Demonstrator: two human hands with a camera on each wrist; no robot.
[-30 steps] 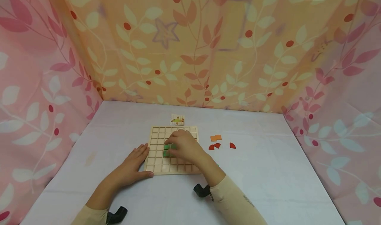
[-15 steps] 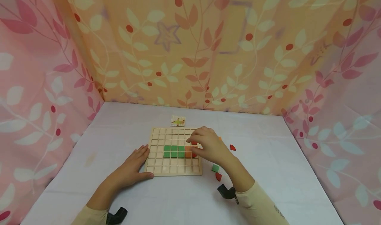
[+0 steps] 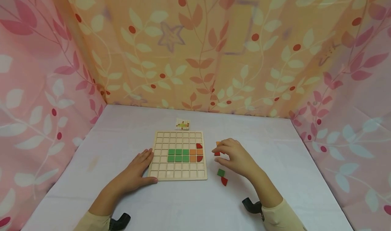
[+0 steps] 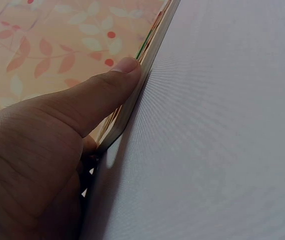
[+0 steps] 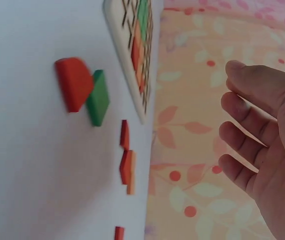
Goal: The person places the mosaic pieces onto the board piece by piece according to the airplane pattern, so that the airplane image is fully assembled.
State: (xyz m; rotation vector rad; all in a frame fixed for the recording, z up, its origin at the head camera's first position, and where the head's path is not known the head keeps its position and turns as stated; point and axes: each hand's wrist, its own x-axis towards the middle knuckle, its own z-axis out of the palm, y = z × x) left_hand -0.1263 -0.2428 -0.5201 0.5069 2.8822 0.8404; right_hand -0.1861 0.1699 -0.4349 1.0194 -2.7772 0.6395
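Note:
A square wooden grid board (image 3: 175, 171) lies flat on the white table. Set into it are several green squares (image 3: 178, 155), a few orange squares (image 3: 192, 155) and two red quarter-round pieces (image 3: 200, 159) near its right edge. My left hand (image 3: 135, 170) rests against the board's left side, fingers extended, its thumb (image 4: 102, 95) along the front edge. To the right of the board, my right hand (image 3: 236, 156) hovers over loose red pieces (image 5: 126, 167) and an orange piece (image 5: 132, 172). Its fingers are loosely bent and apart from the thumb, with nothing between them.
A small pattern card (image 3: 182, 124) lies behind the board. In front of the right hand are a loose green square (image 3: 221, 172) and a red quarter-round piece (image 3: 224, 181), close together. Floral cloth walls (image 3: 195, 54) enclose the table (image 3: 183, 203) at the back and sides.
My right hand has moved right, from over the green squares, past the board's right edge, to the loose pieces. The orange and red pieces on the board now show. The left hand stays put.

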